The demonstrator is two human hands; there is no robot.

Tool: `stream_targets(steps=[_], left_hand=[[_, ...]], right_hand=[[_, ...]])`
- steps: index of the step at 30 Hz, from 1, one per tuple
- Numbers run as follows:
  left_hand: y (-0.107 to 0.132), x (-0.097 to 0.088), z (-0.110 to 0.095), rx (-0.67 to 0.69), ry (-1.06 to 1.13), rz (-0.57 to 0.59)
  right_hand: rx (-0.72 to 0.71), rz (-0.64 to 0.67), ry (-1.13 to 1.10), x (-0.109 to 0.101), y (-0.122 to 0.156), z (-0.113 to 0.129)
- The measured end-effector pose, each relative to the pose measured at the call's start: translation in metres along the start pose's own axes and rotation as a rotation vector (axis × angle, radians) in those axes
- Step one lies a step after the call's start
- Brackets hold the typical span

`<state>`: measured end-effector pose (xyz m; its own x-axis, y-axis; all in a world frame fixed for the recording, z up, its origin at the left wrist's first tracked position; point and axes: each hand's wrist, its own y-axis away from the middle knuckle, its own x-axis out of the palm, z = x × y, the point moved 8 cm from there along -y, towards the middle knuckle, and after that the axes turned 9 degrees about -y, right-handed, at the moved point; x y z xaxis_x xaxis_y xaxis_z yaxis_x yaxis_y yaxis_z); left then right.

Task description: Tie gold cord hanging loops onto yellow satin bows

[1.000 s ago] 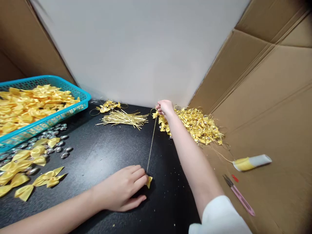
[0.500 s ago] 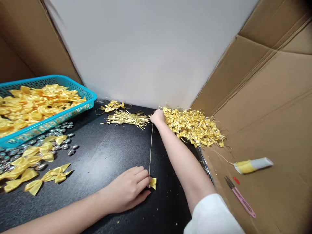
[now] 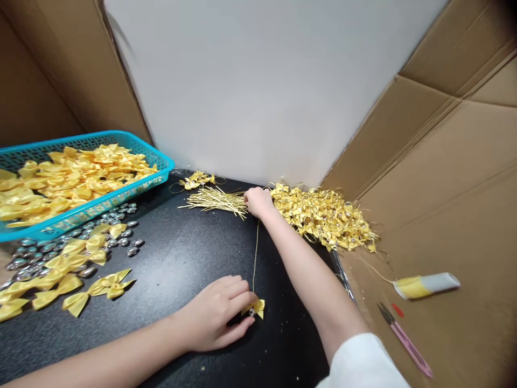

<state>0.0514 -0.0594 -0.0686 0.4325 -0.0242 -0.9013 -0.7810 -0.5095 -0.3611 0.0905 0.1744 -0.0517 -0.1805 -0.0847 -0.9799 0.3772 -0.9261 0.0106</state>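
Note:
My left hand (image 3: 222, 312) rests on the black table with its thumb and fingers closing on a small yellow ribbon bow (image 3: 259, 309). A shiny silver bead (image 3: 252, 311) sits at the middle of that bow. From the bow a thin gold cord (image 3: 256, 253) runs up the table towards my right hand (image 3: 258, 202). That hand, fingers curled, is at the right end of a bundle of gold ties (image 3: 218, 200); its fingertips are partly hidden, so what they pinch cannot be made out. Close to its right lies a heap of finished gold bows (image 3: 327, 215) with beads and loops.
A blue basket (image 3: 167, 166) of yellow bows stands at the left. Silver beads (image 3: 40, 250) and loose bows (image 3: 111, 284) lie before it. A few looped bows (image 3: 197, 180) are at the back. On cardboard at the right are pink snips (image 3: 410, 345) and a spool (image 3: 428, 285).
The view has shifted slightly, moving the scene to the right. My right hand has reached a little left over the ends of the gold ties. My left thumb and fingers now show more of the bow.

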Motion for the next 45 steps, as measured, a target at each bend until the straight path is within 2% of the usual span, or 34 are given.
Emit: stream_targets(steps=[7, 15, 18, 24, 30, 34, 38, 40, 42, 45], left_hand=[[-0.001, 0.002, 0.001, -0.008, 0.015, 0.026], [-0.001, 0.0, -0.001, -0.019, 0.018, 0.008], [-0.002, 0.0, -0.001, -0.02, 0.014, -0.001], [-0.002, -0.002, 0.002, -0.038, -0.007, -0.023], [0.0, -0.008, 0.005, -0.069, -0.016, -0.09], [0.006, -0.021, 0.025, -0.184, -0.018, -0.263], [0.017, -0.05, 0.046, -0.328, -0.154, -0.503], [0.019, -0.066, 0.048, -0.364, -0.287, -0.583], [0.011, -0.073, 0.044, -0.327, -0.347, -0.552], [-0.01, -0.059, 0.039, -0.243, -0.213, -0.319]], right_hand=[[0.031, 0.022, 0.032, -0.002, 0.001, -0.004], [0.017, 0.007, -0.017, -0.022, -0.007, 0.0], [0.006, -0.038, -0.037, -0.018, -0.013, 0.011], [0.023, -0.085, -0.108, 0.004, -0.024, 0.023], [0.076, -0.118, -0.301, -0.011, -0.02, 0.012], [0.07, -0.021, -0.537, -0.018, 0.008, 0.011], [0.033, 0.059, -0.732, -0.021, 0.065, 0.016], [0.016, 0.087, -0.816, -0.022, 0.098, 0.018], [-0.019, 0.104, -0.868, -0.021, 0.128, 0.019], [-0.092, 0.075, -0.809, -0.021, 0.163, 0.021]])
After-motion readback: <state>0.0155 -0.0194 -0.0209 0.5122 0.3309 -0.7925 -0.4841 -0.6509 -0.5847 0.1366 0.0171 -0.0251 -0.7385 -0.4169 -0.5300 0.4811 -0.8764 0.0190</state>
